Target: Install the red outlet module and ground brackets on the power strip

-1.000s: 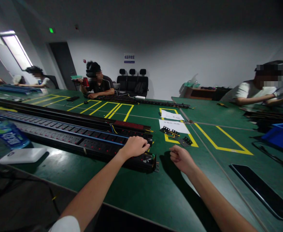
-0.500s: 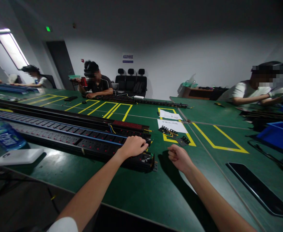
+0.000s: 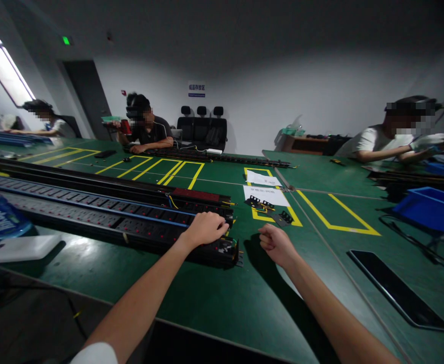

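Observation:
Long black power strips point(image 3: 146, 225) with rows of sockets and small red dots lie side by side on the green table, a blue stripe running along them. My left hand point(image 3: 206, 228) is laid over their right end, its fingers curled over the top. At the near strip's tip, a small black end bracket point(image 3: 239, 257) and coloured wires stick out. To the right of that end, my right hand point(image 3: 277, 243) is held closed above the table; whatever it may hold is hidden. Just beyond it lie black end plates point(image 3: 280, 217) with wires.
Paper sheets point(image 3: 265, 195) lie within yellow tape marks. A phone point(image 3: 398, 289) and a blue bin point(image 3: 430, 210) are at right. At left stand a blue bottle point(image 3: 2, 215) and a white power bank point(image 3: 25, 247). Co-workers sit across the table and at right.
The whole view has shifted slightly, so things appear a little further left. Both hands keep nearly the same pose and place relative to the strips.

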`<state>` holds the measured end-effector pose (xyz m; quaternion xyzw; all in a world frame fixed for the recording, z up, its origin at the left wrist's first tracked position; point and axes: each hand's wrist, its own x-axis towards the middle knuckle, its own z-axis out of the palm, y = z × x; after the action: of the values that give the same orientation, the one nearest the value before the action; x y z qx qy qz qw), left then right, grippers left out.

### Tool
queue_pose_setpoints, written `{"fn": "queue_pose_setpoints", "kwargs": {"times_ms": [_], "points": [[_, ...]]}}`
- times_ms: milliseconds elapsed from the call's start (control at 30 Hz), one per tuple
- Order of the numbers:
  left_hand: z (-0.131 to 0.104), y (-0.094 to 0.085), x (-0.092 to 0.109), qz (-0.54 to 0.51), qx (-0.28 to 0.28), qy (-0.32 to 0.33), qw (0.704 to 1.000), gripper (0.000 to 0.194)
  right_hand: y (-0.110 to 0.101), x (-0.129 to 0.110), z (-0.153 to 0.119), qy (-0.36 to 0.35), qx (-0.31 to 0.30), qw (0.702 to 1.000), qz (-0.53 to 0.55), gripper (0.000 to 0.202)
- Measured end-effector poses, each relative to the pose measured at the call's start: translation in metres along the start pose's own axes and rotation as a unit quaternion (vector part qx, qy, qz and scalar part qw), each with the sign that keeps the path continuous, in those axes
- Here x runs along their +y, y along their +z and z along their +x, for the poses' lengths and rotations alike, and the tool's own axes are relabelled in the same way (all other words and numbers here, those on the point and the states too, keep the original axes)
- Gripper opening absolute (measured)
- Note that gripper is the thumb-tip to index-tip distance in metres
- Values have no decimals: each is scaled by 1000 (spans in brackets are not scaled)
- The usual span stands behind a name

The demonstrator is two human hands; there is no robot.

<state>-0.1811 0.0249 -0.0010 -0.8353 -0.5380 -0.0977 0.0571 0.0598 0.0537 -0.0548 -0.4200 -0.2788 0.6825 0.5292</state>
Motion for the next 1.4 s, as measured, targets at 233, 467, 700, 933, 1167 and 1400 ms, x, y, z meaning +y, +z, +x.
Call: {"fn": "queue_pose_setpoints", "kwargs": {"times_ms": [233,467,700,933,1167,1400], "points": [[0,1,0,0,1,-1,1000,42,1,0,-1,-1,-2,1000,-3,41],[0,1,-1,-5,4,5,1000,41,0,1,2,-3,-9,1000,-7,43],[1,3,-1,2,1,1,1000,41,0,0,2,-4,-23,1000,-14,42],[2,2,0,-1,-5,-3,1000,42,-1,0,2,-4,-29,999,-22,41],[2,1,-1,-8,-8,-3,1000,41,0,0,2,-4,-31,999,-27,43],[1,0,-1,-15,-8,-4,1000,42,0,1,3,-9,-34,999,-32,45]]}}
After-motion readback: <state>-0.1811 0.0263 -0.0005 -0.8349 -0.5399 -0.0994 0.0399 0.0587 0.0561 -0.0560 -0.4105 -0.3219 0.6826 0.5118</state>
